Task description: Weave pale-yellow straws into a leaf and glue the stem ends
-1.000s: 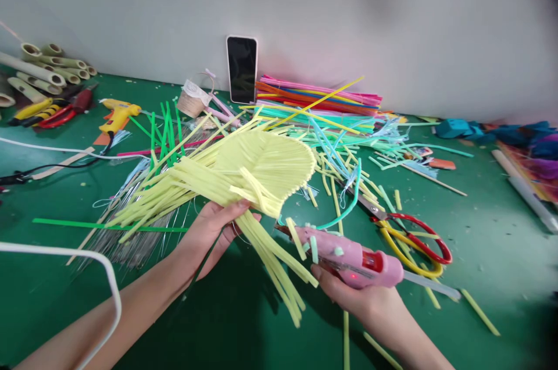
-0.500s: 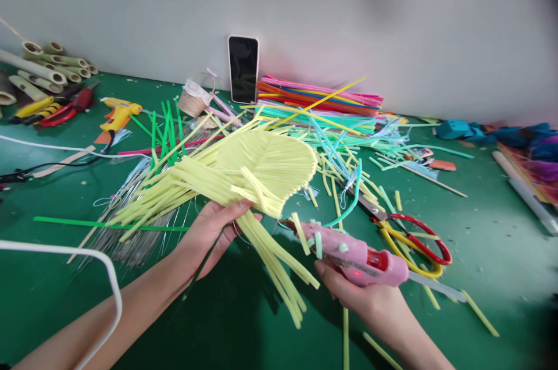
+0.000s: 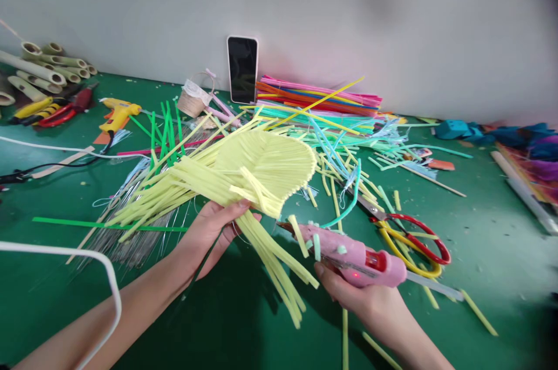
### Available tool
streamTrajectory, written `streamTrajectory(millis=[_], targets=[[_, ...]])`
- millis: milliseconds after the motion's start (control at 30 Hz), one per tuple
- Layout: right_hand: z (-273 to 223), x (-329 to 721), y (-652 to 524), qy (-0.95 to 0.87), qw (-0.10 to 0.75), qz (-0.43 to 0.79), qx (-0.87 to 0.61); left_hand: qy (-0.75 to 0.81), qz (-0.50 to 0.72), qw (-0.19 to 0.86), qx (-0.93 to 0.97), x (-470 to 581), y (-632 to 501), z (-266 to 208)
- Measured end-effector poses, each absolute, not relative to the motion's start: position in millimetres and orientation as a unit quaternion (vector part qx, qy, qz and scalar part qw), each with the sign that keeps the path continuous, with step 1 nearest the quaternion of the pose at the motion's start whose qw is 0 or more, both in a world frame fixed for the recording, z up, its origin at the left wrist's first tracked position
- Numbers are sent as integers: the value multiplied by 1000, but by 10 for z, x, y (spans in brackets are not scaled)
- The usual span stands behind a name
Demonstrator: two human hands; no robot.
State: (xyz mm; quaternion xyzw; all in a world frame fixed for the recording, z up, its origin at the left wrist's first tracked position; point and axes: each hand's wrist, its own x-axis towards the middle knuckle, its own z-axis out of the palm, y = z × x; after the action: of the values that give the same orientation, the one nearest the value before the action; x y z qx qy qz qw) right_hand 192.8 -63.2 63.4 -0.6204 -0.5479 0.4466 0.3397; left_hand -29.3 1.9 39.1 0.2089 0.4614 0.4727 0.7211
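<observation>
My left hand [image 3: 220, 227] is closed around the lower edge of a pale yellow leaf shape made of pipe cleaners [image 3: 270, 166], thumb on top. Long loose pipe cleaner ends [image 3: 279, 265] hang from it toward me, and others fan out to the left. In my right hand [image 3: 353, 291] is a pink hot glue gun [image 3: 349, 248], with a clear glue stick [image 3: 436, 287] sticking out at its back and a red light lit. Its nozzle points left, close to the leaf's lower tip; whether they touch I cannot tell. Short pipe cleaner bits cling to the gun.
Scissors [image 3: 412, 242] with red and yellow handles lie right of the glue gun. Behind are a propped phone [image 3: 243, 70], colored pipe cleaners [image 3: 322, 96] and a small basket [image 3: 193, 98]. A yellow glue gun [image 3: 117, 114], pliers [image 3: 70, 107] and bamboo pieces [image 3: 52, 67] lie left. A white cable [image 3: 104, 265] crosses my left forearm.
The glue gun has shifted very slightly left, its nozzle a little nearer the leaf's lower tip. My left hand and the leaf shape hold almost still.
</observation>
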Motion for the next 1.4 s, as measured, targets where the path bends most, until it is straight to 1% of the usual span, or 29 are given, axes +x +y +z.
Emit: streamTrajectory(millis=[467,733,967,1167,1400], targets=[[660,1924,-635,-531,324,473,-624,455,477,724,201,-278,22,401],[652,1932,-639,-536,318,460,-633,442,478,730,208,-292,13,380],[635,1919,-627,-563,349,457,-593,443,478,729,208,-305,16,380],[617,1955,-640,-546,321,464,-619,447,475,731,201,-288,12,389],[656,1881,-609,-563,374,473,-566,436,481,730,211,-309,30,356]])
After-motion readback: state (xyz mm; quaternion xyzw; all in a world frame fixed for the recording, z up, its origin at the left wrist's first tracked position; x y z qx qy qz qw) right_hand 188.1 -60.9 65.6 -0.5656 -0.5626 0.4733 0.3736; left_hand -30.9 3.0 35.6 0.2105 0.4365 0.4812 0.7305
